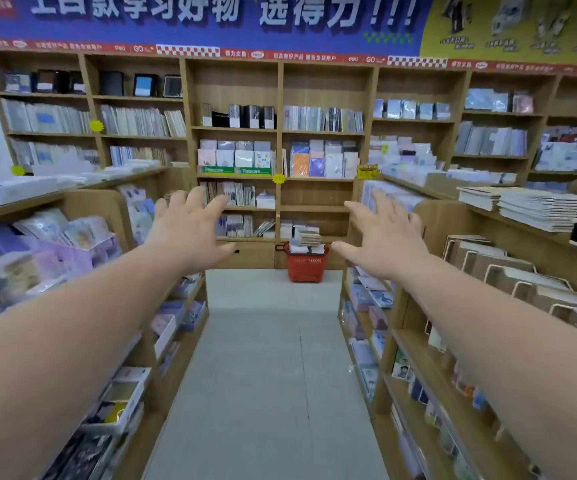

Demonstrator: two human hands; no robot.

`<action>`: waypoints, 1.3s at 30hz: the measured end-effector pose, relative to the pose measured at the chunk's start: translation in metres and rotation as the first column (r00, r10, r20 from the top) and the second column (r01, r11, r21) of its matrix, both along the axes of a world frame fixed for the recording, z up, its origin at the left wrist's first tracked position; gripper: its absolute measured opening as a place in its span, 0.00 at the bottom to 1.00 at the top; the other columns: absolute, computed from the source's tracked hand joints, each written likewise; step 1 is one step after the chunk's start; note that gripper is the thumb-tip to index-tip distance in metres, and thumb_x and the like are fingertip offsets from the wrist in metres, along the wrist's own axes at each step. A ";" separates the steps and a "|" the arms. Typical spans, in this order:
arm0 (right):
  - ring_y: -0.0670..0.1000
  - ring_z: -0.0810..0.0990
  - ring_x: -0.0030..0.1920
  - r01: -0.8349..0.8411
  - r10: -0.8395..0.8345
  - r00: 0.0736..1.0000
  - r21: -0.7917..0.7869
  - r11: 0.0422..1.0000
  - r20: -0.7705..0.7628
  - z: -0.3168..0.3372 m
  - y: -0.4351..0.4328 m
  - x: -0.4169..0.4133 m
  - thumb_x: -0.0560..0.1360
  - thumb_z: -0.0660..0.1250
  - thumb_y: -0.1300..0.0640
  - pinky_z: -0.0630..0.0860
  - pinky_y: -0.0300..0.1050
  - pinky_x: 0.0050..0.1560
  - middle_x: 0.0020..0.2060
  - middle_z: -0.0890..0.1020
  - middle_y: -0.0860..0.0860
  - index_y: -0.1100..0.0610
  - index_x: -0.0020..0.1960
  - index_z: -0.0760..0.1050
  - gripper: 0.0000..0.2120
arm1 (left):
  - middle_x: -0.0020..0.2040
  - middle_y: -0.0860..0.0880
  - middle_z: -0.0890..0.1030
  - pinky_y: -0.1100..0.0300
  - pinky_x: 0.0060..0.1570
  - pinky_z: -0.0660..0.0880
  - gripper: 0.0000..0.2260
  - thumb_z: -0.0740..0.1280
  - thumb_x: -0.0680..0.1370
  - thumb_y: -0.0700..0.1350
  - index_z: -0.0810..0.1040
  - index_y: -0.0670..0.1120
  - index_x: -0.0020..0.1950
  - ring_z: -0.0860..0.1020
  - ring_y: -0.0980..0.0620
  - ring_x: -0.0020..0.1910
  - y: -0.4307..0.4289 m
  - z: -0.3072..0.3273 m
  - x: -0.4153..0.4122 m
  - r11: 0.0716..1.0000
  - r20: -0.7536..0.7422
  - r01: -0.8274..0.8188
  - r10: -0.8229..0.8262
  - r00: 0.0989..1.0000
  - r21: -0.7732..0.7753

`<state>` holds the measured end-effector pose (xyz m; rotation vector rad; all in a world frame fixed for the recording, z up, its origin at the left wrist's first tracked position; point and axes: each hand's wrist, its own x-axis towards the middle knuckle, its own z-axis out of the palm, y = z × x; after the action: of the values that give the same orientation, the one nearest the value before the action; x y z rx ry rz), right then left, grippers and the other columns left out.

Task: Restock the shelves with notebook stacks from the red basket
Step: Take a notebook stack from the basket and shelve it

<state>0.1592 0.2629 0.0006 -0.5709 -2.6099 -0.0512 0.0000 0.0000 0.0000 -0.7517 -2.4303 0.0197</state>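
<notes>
The red basket (306, 266) stands on the floor at the far end of the aisle, against the wall shelves (280, 150). Notebook stacks (307, 239) are piled in it above its rim. My left hand (190, 226) and my right hand (384, 233) are both stretched out in front of me at chest height, fingers spread and holding nothing. They are far short of the basket, one on each side of it in the view.
Low wooden display shelves full of notebooks line the aisle on the left (82, 258) and right (487, 278). A grey tiled floor (266, 375) runs between them to the basket. Part of the wall shelf just above the basket is bare.
</notes>
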 end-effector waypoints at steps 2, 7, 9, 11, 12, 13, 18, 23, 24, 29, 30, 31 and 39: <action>0.61 0.51 0.81 0.005 -0.006 0.999 0.031 1.000 0.053 -0.013 0.013 -0.022 0.74 0.58 0.26 0.53 0.66 0.77 0.82 0.50 0.56 0.40 0.81 0.53 0.40 | 0.77 0.42 0.62 0.36 0.71 0.63 0.39 0.62 0.73 0.70 0.55 0.56 0.79 0.64 0.36 0.74 0.015 -0.013 -0.020 1.000 0.028 -0.013 0.013 1.000 -0.022; 0.61 0.53 0.80 -0.005 -0.001 0.989 0.042 0.999 0.148 -0.064 0.053 -0.101 0.73 0.59 0.27 0.55 0.66 0.76 0.82 0.52 0.56 0.40 0.80 0.54 0.40 | 0.76 0.42 0.64 0.37 0.70 0.64 0.40 0.63 0.72 0.71 0.57 0.55 0.79 0.64 0.36 0.73 0.055 -0.060 -0.105 0.999 0.111 -0.024 0.028 0.993 -0.039; 0.62 0.54 0.79 -0.001 -0.006 0.985 0.037 0.999 0.175 -0.078 0.068 -0.140 0.73 0.60 0.27 0.56 0.66 0.76 0.82 0.52 0.56 0.40 0.80 0.55 0.40 | 0.75 0.42 0.64 0.37 0.69 0.65 0.40 0.62 0.71 0.71 0.57 0.56 0.78 0.65 0.36 0.71 0.072 -0.074 -0.146 0.998 0.122 -0.018 0.025 0.992 -0.061; 0.62 0.54 0.79 0.014 -0.019 0.980 0.024 1.000 0.200 -0.089 0.084 -0.185 0.73 0.61 0.27 0.55 0.66 0.75 0.81 0.53 0.56 0.40 0.79 0.55 0.39 | 0.74 0.41 0.65 0.37 0.68 0.65 0.39 0.62 0.71 0.71 0.57 0.56 0.78 0.66 0.36 0.70 0.090 -0.086 -0.193 0.998 0.142 -0.005 0.015 0.990 -0.069; 0.62 0.55 0.79 0.028 -0.029 0.978 0.007 1.000 0.208 -0.094 0.091 -0.208 0.73 0.61 0.27 0.55 0.66 0.75 0.81 0.54 0.56 0.40 0.79 0.55 0.39 | 0.74 0.41 0.66 0.37 0.68 0.65 0.39 0.63 0.71 0.70 0.58 0.56 0.78 0.66 0.36 0.70 0.099 -0.092 -0.217 0.997 0.154 -0.001 0.012 0.988 -0.073; 0.62 0.55 0.79 0.048 -0.044 0.977 -0.015 0.999 0.208 -0.098 0.098 -0.231 0.72 0.61 0.27 0.55 0.66 0.75 0.81 0.55 0.56 0.40 0.79 0.56 0.39 | 0.74 0.41 0.65 0.37 0.68 0.65 0.40 0.63 0.71 0.71 0.57 0.56 0.78 0.66 0.36 0.70 0.109 -0.097 -0.241 0.997 0.167 0.000 0.014 0.986 -0.081; 0.62 0.57 0.78 0.136 -0.109 0.947 -0.069 0.988 0.302 -0.124 0.132 -0.335 0.72 0.62 0.27 0.59 0.65 0.74 0.81 0.54 0.55 0.39 0.79 0.56 0.40 | 0.74 0.41 0.65 0.38 0.68 0.65 0.40 0.63 0.71 0.71 0.58 0.54 0.78 0.64 0.35 0.72 0.163 -0.120 -0.349 0.983 0.252 0.039 0.007 0.968 -0.179; 0.63 0.58 0.78 0.178 -0.136 0.939 -0.109 0.978 0.316 -0.140 0.187 -0.425 0.72 0.62 0.27 0.59 0.65 0.74 0.81 0.55 0.55 0.39 0.78 0.56 0.39 | 0.76 0.41 0.64 0.37 0.69 0.64 0.40 0.63 0.72 0.71 0.57 0.55 0.79 0.64 0.35 0.73 0.228 -0.138 -0.445 0.977 0.307 0.086 -0.022 0.952 -0.197; 0.63 0.58 0.78 0.179 -0.136 0.935 -0.107 0.978 0.327 -0.145 0.200 -0.443 0.72 0.62 0.27 0.59 0.64 0.74 0.81 0.55 0.55 0.39 0.79 0.56 0.40 | 0.77 0.41 0.63 0.37 0.69 0.65 0.40 0.63 0.72 0.71 0.57 0.55 0.79 0.64 0.35 0.73 0.243 -0.143 -0.463 0.975 0.319 0.097 -0.029 0.947 -0.200; 0.63 0.58 0.78 0.175 -0.119 0.927 -0.131 0.976 0.355 -0.179 0.285 -0.540 0.72 0.62 0.27 0.58 0.64 0.74 0.81 0.56 0.56 0.39 0.79 0.56 0.40 | 0.78 0.41 0.62 0.37 0.70 0.63 0.40 0.63 0.73 0.70 0.56 0.55 0.80 0.62 0.36 0.74 0.324 -0.171 -0.556 0.967 0.344 0.110 -0.026 0.939 -0.228; 0.63 0.59 0.78 0.166 -0.109 0.927 -0.131 0.977 0.359 -0.186 0.304 -0.560 0.72 0.62 0.27 0.59 0.64 0.73 0.80 0.57 0.56 0.40 0.79 0.56 0.40 | 0.78 0.41 0.61 0.37 0.70 0.63 0.39 0.63 0.73 0.70 0.56 0.55 0.80 0.62 0.36 0.74 0.341 -0.176 -0.574 0.965 0.345 0.102 -0.013 0.938 -0.241; 0.63 0.60 0.77 0.155 -0.097 0.927 -0.134 0.979 0.362 -0.192 0.323 -0.579 0.72 0.63 0.27 0.60 0.64 0.73 0.80 0.57 0.56 0.40 0.79 0.56 0.40 | 0.78 0.41 0.61 0.38 0.70 0.63 0.39 0.63 0.73 0.70 0.56 0.55 0.79 0.63 0.36 0.74 0.357 -0.181 -0.591 0.964 0.347 0.091 0.001 0.938 -0.251; 0.61 0.62 0.77 0.088 -0.008 0.935 -0.210 0.974 0.356 -0.193 0.469 -0.731 0.74 0.63 0.30 0.63 0.63 0.72 0.79 0.60 0.56 0.44 0.80 0.57 0.39 | 0.76 0.43 0.64 0.41 0.69 0.64 0.38 0.65 0.74 0.68 0.56 0.56 0.80 0.64 0.37 0.73 0.491 -0.189 -0.730 0.975 0.442 0.070 0.031 0.896 -0.212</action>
<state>-0.5717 0.7323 -0.1927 -0.7663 -2.9746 0.1393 -0.7297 0.4907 -0.1892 -0.9677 -2.8897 0.1281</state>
